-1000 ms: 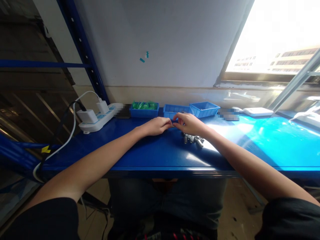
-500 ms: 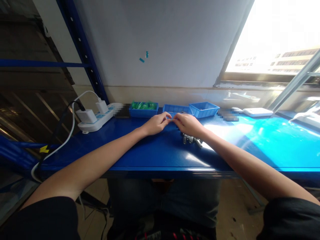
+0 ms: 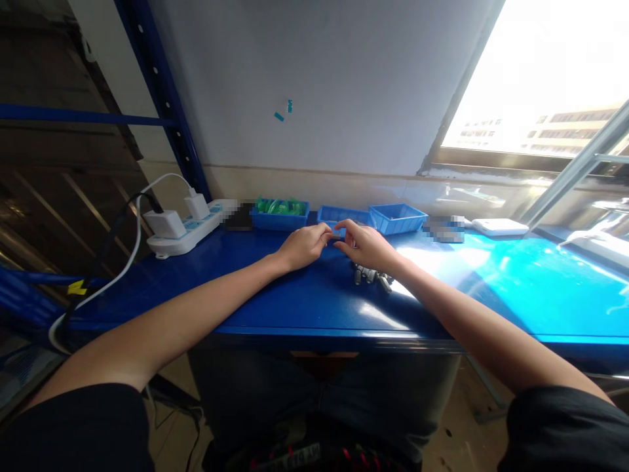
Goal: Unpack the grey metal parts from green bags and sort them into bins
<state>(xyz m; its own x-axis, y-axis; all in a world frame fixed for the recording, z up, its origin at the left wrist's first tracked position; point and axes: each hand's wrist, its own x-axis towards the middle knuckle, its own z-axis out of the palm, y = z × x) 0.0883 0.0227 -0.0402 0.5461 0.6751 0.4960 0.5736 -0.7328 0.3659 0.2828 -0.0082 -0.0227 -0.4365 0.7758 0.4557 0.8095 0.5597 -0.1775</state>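
Note:
Above the middle of the blue table [image 3: 295, 301], my left hand [image 3: 305, 246] is closed, its thumb and fingers pinched on a small thing that I cannot make out. Just to its right, my right hand [image 3: 361, 245] has its thumb and index finger apart, with a small gap between the two hands. Partly beneath my right hand lies a pile of short grey metal pieces [image 3: 372, 276]. Behind the hands stand a shallow blue bin [image 3: 344, 214], partly hidden by them, and another blue bin [image 3: 399, 219] to its right.
A blue bin with green plastic packets [image 3: 281, 207] stands at the back left. Further left is a white power strip [image 3: 184, 239] with plugs and cables. A flat white device [image 3: 500, 227] lies at the back right, near the window. The wall rises behind the table.
The thumb and index finger of my right hand have parted and drawn slightly away from my left hand. My left hand stays pinched. The view has shifted slightly.

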